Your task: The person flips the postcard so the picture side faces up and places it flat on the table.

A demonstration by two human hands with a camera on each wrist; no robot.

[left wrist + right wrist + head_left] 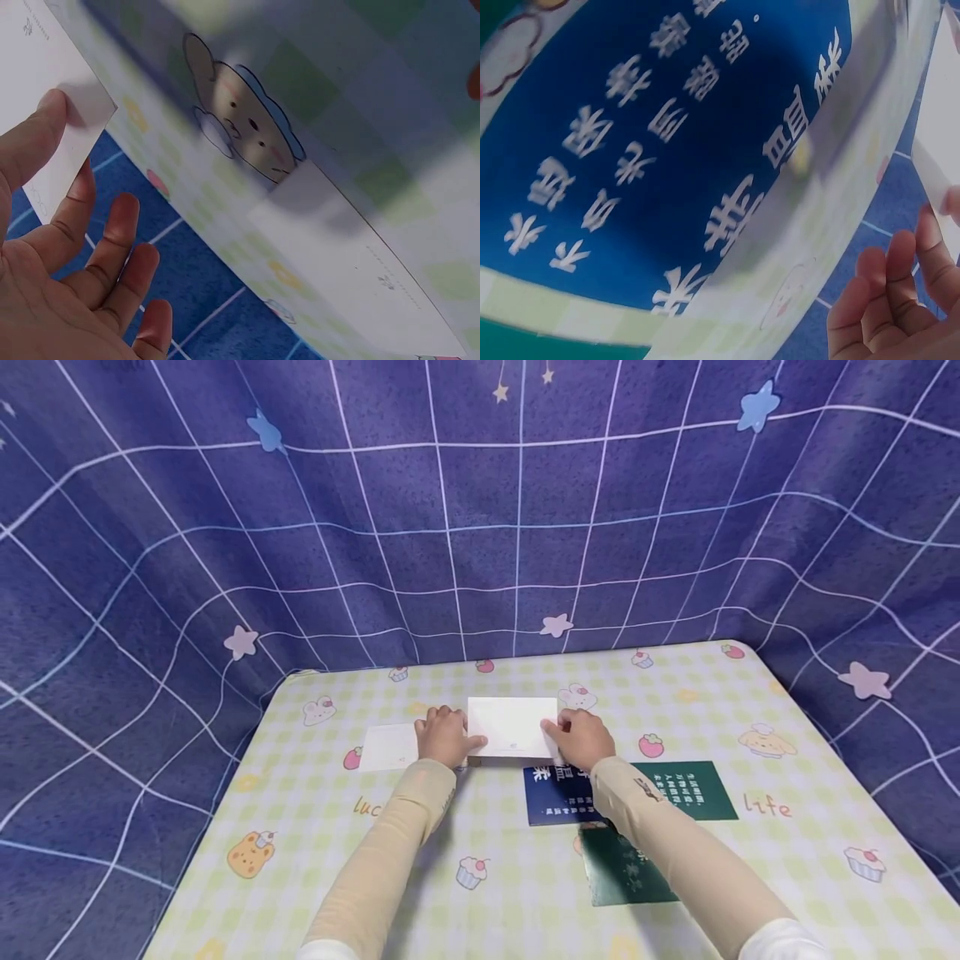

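Both hands hold up a white card [513,724] above the table, one at each side. The left hand [444,739] pinches its left edge; in the left wrist view the thumb lies on the face and the index finger behind, with the other fingers spread. The right hand [588,740] pinches the opposite edge. In the right wrist view only part of this white card [939,120] shows, at the right border. Another white card [386,748] lies on the table just left of the left hand. Small grey print marks both white cards.
A dark blue card [551,802] with white characters lies below the right hand. Two green cards, one on the right [701,789] and one nearer [622,868], are partly covered by the right forearm. The table has a checked cartoon cloth [300,810]; a blue curtain [480,560] hangs behind.
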